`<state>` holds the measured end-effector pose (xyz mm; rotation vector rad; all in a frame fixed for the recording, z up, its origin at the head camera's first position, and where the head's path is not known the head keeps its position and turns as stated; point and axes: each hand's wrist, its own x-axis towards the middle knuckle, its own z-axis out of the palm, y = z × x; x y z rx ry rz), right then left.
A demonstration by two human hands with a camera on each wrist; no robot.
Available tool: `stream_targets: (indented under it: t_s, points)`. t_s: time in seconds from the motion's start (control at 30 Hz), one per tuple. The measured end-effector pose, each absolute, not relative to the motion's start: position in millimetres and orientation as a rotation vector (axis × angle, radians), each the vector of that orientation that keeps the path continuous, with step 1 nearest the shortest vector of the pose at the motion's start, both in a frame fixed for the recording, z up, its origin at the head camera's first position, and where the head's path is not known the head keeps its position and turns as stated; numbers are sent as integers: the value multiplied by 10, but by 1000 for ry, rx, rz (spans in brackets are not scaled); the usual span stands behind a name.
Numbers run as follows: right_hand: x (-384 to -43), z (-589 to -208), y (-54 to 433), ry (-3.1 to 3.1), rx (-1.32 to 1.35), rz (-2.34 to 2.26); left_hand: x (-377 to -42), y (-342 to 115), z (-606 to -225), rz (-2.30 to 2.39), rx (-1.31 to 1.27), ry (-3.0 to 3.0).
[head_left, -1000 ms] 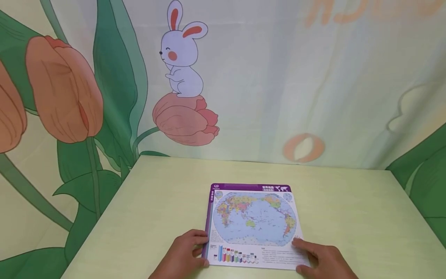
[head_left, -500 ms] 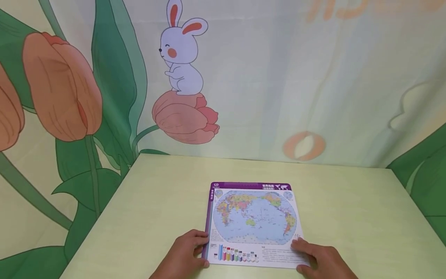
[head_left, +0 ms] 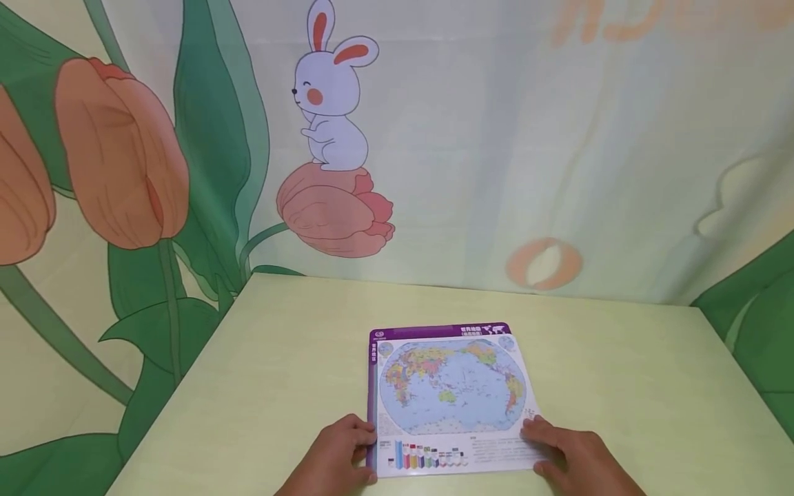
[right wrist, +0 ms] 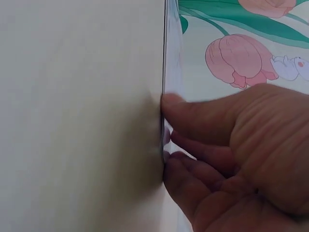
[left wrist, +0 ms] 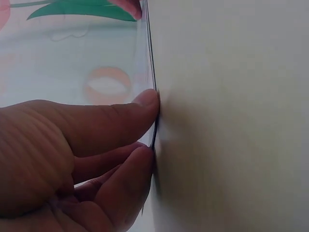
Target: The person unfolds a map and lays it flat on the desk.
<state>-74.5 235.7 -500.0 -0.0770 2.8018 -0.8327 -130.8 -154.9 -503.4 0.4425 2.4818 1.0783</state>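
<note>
A thin world map board (head_left: 453, 393) with a purple top border lies face up on the table in the head view. My left hand (head_left: 338, 458) holds its lower left edge, fingers and thumb bent towards it. At the lower right edge, my right hand (head_left: 579, 455) holds it too, with fingertips overlapping the printed face. Both wrist views show the board nearly edge-on; thumb and fingertips of the left hand (left wrist: 96, 150) and of the right hand (right wrist: 231, 150) meet that edge. The board's underside is hidden.
The pale yellow-green table (head_left: 267, 358) reaches back to a hanging cloth (head_left: 459, 172) printed with a rabbit, tulips and leaves. The table's left and right edges slope away in the head view.
The board has turned slightly counterclockwise, its top right corner shifting left and its lower left corner right. Both hands have moved slightly with it, and the head view has shifted a little.
</note>
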Motion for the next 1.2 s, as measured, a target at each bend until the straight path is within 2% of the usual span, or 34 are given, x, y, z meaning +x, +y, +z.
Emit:
stream_targets:
  t_s: [0.13, 0.27, 0.43, 0.53, 0.83, 1.2]
  points:
    - [-775, -5008, 2346, 2870, -24, -813, -1263, -1526, -5041, 1082, 491, 2470]
    - [-799, -5018, 2365, 2984, -113, -756, -1230, -1484, -5052, 1057, 476, 2475]
    - [-863, -5017, 2380, 3008, -98, -787, -1184, -1458, -5067, 1014, 504, 2525]
    - [-937, -5022, 2396, 2989, -91, -814, -1156, -1440, -5059, 1019, 497, 2525]
    - [-1219, -5107, 2537, 3137, -311, -762, -1082, -1300, -5094, 952, 524, 2573]
    - [-1559, -5097, 2604, 3028, -260, -895, -1034, -1110, -5114, 835, 543, 2628]
